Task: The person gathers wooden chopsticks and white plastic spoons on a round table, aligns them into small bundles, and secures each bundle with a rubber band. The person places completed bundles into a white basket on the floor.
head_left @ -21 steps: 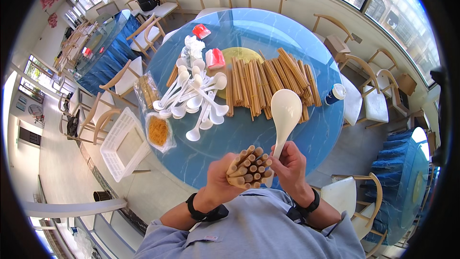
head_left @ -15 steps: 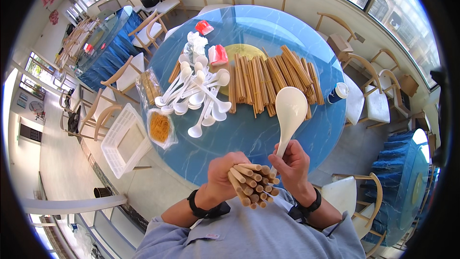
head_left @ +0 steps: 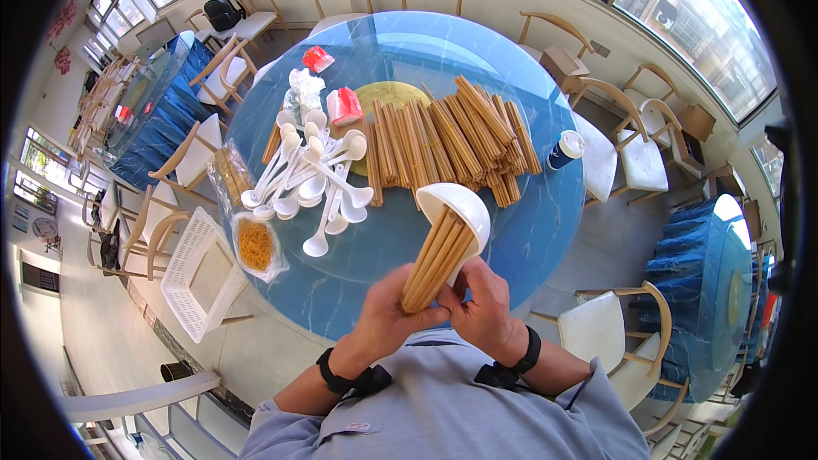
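In head view: holds the chopstick bundle (head_left: pixel 435 262) clenched in the left hand (head_left: pixel 385 310) by its lower end, and the white ladle (head_left: pixel 475 208) in the right hand (head_left: pixel 487 305), with the handle largely hidden. Shows the bundle's long axis running up and forward, leaning right, across the ladle's bowl, ahead of the nearer right hand; leaves contact there unclear

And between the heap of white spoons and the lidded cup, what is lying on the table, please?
A broad pile of brown chopsticks lies between the white spoons and the lidded cup; the head view shows it.
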`<action>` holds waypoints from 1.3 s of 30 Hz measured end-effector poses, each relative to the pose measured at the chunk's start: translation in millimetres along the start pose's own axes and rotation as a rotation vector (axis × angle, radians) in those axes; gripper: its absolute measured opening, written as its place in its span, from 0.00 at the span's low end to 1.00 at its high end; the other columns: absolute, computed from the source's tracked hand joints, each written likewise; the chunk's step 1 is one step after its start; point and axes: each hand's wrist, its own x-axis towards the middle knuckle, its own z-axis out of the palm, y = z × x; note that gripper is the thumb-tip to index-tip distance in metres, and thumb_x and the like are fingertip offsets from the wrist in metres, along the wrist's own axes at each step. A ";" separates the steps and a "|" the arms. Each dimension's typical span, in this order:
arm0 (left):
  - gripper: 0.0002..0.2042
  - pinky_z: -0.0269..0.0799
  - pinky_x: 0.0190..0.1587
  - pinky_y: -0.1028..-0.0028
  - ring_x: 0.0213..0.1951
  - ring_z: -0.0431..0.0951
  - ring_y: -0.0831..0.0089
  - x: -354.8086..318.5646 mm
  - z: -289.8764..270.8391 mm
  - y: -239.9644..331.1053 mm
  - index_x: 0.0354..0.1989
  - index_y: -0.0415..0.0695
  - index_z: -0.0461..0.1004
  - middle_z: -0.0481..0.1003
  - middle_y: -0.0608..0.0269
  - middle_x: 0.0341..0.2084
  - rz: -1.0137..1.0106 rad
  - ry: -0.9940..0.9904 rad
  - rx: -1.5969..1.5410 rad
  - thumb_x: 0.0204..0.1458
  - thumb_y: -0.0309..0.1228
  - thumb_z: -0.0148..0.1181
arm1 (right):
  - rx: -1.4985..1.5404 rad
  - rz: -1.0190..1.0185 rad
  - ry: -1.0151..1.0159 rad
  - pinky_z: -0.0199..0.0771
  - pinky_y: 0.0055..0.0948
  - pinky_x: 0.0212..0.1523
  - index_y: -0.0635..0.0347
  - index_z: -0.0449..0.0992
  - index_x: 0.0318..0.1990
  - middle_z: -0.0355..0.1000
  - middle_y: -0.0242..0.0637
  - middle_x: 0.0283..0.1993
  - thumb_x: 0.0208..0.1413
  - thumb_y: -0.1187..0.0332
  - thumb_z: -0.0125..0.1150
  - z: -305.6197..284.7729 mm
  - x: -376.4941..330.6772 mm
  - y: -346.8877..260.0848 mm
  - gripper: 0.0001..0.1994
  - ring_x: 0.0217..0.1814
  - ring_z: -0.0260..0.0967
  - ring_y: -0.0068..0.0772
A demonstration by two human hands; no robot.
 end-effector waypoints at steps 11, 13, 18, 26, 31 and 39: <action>0.21 0.79 0.53 0.69 0.47 0.84 0.68 5.8 -6.0 -2.1 0.57 0.42 0.78 0.84 0.60 0.46 -0.194 0.099 0.060 0.57 0.31 0.77 | 0.075 -0.060 -0.357 0.82 0.43 0.48 0.73 0.51 0.78 0.63 0.57 0.61 0.60 0.84 0.63 1.4 -2.4 4.6 0.40 0.51 0.77 0.53; 0.19 0.80 0.49 0.68 0.44 0.86 0.65 5.8 -11.2 -6.6 0.55 0.43 0.78 0.84 0.57 0.44 -0.223 0.122 0.162 0.56 0.28 0.76 | 0.040 -0.004 -0.412 0.82 0.40 0.45 0.70 0.57 0.77 0.65 0.56 0.61 0.59 0.84 0.66 -3.8 -3.9 6.9 0.38 0.51 0.78 0.50; 0.14 0.81 0.40 0.60 0.38 0.86 0.54 11.5 -30.7 -14.1 0.44 0.46 0.77 0.82 0.54 0.37 -0.056 0.202 0.968 0.50 0.23 0.70 | -0.196 -0.169 -0.408 0.83 0.45 0.46 0.66 0.72 0.67 0.71 0.53 0.56 0.55 0.80 0.72 -31.3 3.3 -8.1 0.31 0.49 0.79 0.49; 0.05 0.71 0.29 0.66 0.30 0.80 0.67 19.0 -24.6 -14.9 0.33 0.45 0.76 0.75 0.64 0.26 0.452 -0.120 1.523 0.49 0.27 0.66 | -0.358 -0.020 -0.660 0.81 0.50 0.53 0.75 0.66 0.70 0.83 0.51 0.45 0.50 0.71 0.74 9.4 47.5 3.4 0.39 0.47 0.82 0.56; 0.07 0.74 0.48 0.61 0.33 0.81 0.65 24.5 -35.8 3.6 0.34 0.45 0.79 0.78 0.62 0.30 0.567 -0.071 1.623 0.47 0.30 0.68 | -0.174 0.265 -0.817 0.79 0.54 0.44 0.70 0.75 0.55 0.81 0.55 0.37 0.53 0.68 0.69 33.4 41.4 30.0 0.23 0.42 0.80 0.62; 0.16 0.79 0.47 0.67 0.39 0.81 0.66 -0.9 -59.8 47.6 0.42 0.42 0.83 0.81 0.59 0.40 0.695 0.523 0.834 0.47 0.25 0.82 | 0.261 0.650 -0.645 0.78 0.33 0.35 0.65 0.74 0.51 0.75 0.34 0.34 0.59 0.72 0.70 18.9 64.6 1.5 0.16 0.32 0.75 0.25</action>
